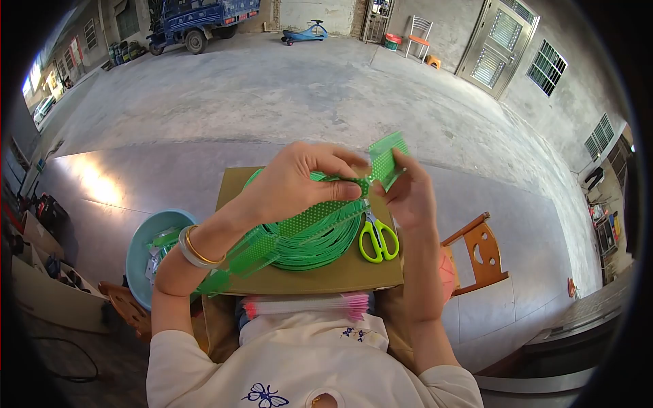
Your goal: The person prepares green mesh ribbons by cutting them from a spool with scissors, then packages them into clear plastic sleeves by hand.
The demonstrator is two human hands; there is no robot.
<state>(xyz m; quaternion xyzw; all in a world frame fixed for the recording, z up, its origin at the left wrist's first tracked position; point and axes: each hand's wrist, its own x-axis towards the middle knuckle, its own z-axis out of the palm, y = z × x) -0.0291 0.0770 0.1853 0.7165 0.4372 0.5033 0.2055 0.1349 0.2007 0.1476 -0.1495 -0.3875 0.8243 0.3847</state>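
Observation:
A green plastic strip with pale dots (pixel 309 219) runs slantwise above a large coiled roll of green strip (pixel 316 250). My left hand (pixel 299 177) pinches the strip between thumb and fingers, which are slightly blurred. At its upper end, a folded or doubled piece of the strip is gripped by my right hand (pixel 413 197). The two hands are close together, a short gap apart. Yellow-green scissors (pixel 378 238) lie beside the roll, below my right hand, on a brown cardboard surface (pixel 333 279). A stack of clear, pink-edged plastic sleeves (pixel 306 305) rests on my lap.
A light-blue basin (pixel 138 245) with green and white pieces stands at left. Wooden chairs (pixel 484 255) flank the cardboard surface. Further off are a blue three-wheeled truck (pixel 197 17), a ride-on toy (pixel 305 34), a metal chair (pixel 419 37) and a door (pixel 496 44).

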